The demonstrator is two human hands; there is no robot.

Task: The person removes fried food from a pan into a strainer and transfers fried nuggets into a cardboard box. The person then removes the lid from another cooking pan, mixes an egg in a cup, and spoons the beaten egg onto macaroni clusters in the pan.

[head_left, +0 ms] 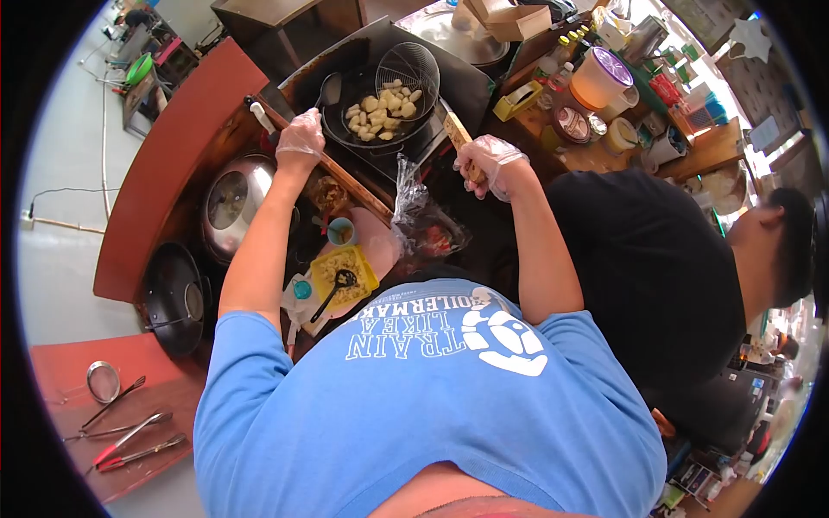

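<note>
A dark wok [352, 141] sits on the stove with pale yellow food pieces [380, 110] in it. My left hand [300, 140], in a clear plastic glove, is closed on the handle of a metal ladle [331, 89], whose bowl is at the wok's left rim. My right hand [490, 166], also gloved, grips the wooden handle [455, 131] of a round wire strainer [408, 69]. The strainer's mesh lies over the right part of the wok, behind and beside the food pieces.
Nearer my body are a yellow tray [367, 274] of crumbly food with a black slotted spoon, a blue cup [340, 230] and a plastic bag [432, 229]. A lidded metal pot [233, 203] stands left. Close on the right is a person in black [648, 268]. Containers fill the right counter.
</note>
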